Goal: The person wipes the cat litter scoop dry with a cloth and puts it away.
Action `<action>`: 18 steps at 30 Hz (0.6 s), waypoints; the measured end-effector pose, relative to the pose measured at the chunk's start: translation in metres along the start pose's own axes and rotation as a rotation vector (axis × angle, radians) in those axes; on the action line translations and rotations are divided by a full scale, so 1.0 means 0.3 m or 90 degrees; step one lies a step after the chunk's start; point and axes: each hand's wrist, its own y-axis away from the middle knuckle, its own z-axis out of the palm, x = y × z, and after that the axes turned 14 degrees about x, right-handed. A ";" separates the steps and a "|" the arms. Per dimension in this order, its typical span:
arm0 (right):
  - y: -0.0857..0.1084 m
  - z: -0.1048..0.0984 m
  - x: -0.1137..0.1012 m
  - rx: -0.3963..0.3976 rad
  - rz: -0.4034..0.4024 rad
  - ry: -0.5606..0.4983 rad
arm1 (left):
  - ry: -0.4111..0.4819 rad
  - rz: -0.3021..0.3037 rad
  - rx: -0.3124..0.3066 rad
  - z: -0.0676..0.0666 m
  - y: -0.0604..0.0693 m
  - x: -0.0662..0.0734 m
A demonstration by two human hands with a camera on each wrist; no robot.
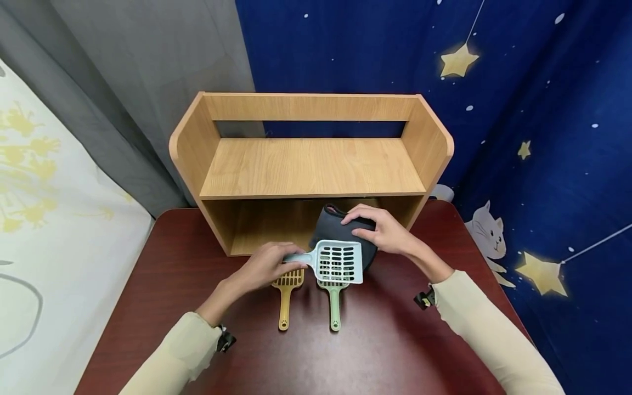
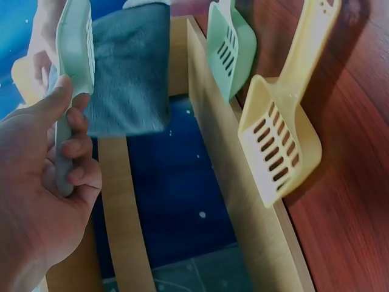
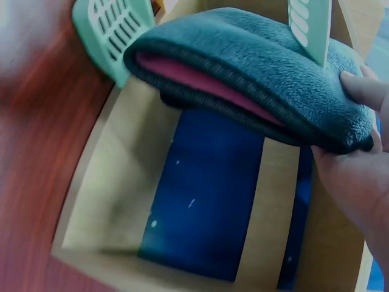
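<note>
My left hand grips a pale blue slotted litter scoop by its handle, its head pointing right. In the left wrist view, the fingers curl round the scoop's handle. A folded grey plush cloth with dark edging and a pink inner side is pinched by my right hand between thumb and fingers. The scoop's head overlaps the cloth in the head view; whether they touch, I cannot tell. Below them on the table lie a yellow litter scoop and a green litter scoop, handles towards me.
A two-tier wooden shelf stands at the back of the dark red table. Its lower compartment opens just behind my hands. Grey and blue star-patterned curtains hang behind it, and a white patterned cloth is at left.
</note>
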 end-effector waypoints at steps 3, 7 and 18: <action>-0.034 0.025 -0.033 -0.038 -0.006 -0.005 | 0.006 -0.006 -0.011 0.016 -0.014 0.015; -0.068 0.057 -0.052 -0.076 -0.011 0.002 | 0.012 -0.019 -0.022 0.038 -0.028 0.034; -0.046 0.018 -0.024 -0.088 -0.005 0.035 | 0.015 -0.037 -0.001 0.016 0.002 0.007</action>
